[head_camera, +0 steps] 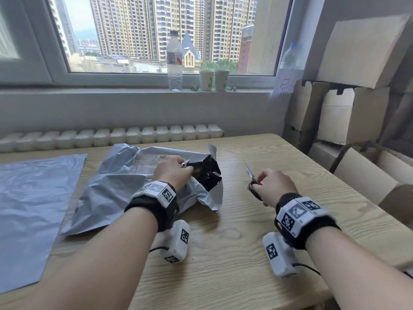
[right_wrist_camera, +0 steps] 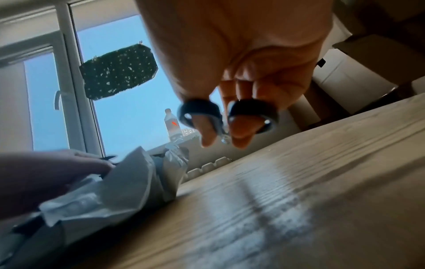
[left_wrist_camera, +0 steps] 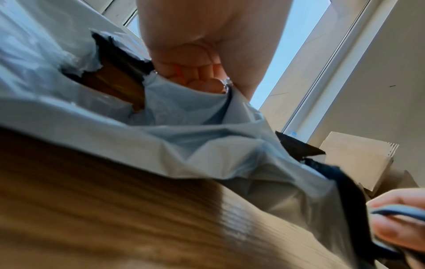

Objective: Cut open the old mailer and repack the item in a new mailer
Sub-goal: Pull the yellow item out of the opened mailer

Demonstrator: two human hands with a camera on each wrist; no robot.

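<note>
Black wristbands (head_camera: 154, 209) carry white blocks printed with black square codes.

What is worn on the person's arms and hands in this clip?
Forearms are bare, no sleeves. Each wrist carries a black strap topped by a white block with black-and-white square markers, left hand and right hand alike. A white marker-covered box hangs under each wrist, trailing a thin black cable. No gloves.

I see a bottle (head_camera: 174, 61) and two cups (head_camera: 214, 80) on the sill, boxes (head_camera: 348, 108) stacked beside my table (head_camera: 245, 242).
</note>
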